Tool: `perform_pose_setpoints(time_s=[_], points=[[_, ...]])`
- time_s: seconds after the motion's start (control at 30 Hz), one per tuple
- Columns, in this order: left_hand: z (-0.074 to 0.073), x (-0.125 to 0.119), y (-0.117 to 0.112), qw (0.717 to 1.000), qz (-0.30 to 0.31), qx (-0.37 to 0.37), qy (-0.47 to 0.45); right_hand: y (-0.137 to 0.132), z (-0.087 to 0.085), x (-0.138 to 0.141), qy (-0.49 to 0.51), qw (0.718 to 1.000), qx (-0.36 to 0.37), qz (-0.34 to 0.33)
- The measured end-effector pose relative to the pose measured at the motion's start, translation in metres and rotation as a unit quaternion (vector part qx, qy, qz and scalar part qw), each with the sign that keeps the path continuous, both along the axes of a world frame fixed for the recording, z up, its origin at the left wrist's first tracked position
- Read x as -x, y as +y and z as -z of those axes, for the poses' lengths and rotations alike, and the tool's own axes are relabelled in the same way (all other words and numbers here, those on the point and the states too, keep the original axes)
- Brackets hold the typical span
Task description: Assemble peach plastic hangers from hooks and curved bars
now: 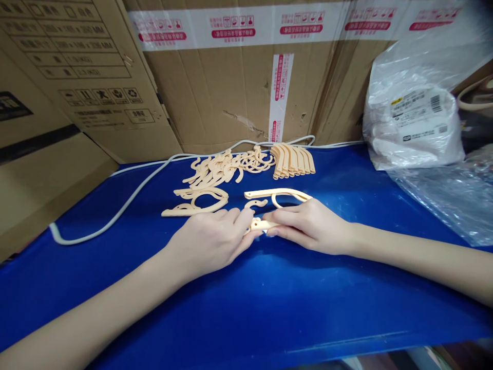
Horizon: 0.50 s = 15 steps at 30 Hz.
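Observation:
My right hand (314, 226) pinches a cream plastic hanger arm (264, 225), its holed end pointing left. My left hand (210, 239) is closed at that same end, gripping a small cream piece mostly hidden by the fingers; I cannot tell its exact kind. Just beyond the fingertips shows a curved hanger hook (257, 204); whether it is joined to the held parts is unclear. A folding hanger (210, 208) lies beyond my left hand. Another hanger (265, 193) lies behind my right hand, partly covered by it.
On the blue table (246, 308), a heap of loose hooks (219, 169) lies at the back, beside a row of hanger arms (295, 160). A white cable (144, 187) curves along the left. Cardboard boxes (215, 97) wall the back; a plastic bag (414, 126) stands right.

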<state>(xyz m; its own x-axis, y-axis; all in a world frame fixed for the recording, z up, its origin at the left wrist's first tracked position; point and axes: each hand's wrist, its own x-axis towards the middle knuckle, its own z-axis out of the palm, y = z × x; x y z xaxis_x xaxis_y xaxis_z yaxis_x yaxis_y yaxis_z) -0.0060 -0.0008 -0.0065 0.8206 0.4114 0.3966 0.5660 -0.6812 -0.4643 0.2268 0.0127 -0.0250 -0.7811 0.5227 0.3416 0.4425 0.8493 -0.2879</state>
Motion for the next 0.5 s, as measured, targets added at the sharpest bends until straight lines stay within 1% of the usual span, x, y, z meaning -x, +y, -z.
perform_pose_setpoints(time_s=[0.13, 0.33, 0.5], points=[[0.0009, 0.0013, 0.0006, 0.999, 0.005, 0.029, -0.029, -0.0003, 0.0004, -0.0004, -0.006, 1.0, -0.012, 0.008], [0.0005, 0.003, 0.0007, 0.998, 0.0, 0.06, -0.03, -0.0005, 0.0005, 0.0003, -0.003, 1.0, -0.025, 0.005], [0.0012, 0.0034, 0.0011, 0.994, -0.008, 0.102, -0.04, -0.0003, 0.0008, -0.0004, -0.01, 0.999, -0.038, 0.009]])
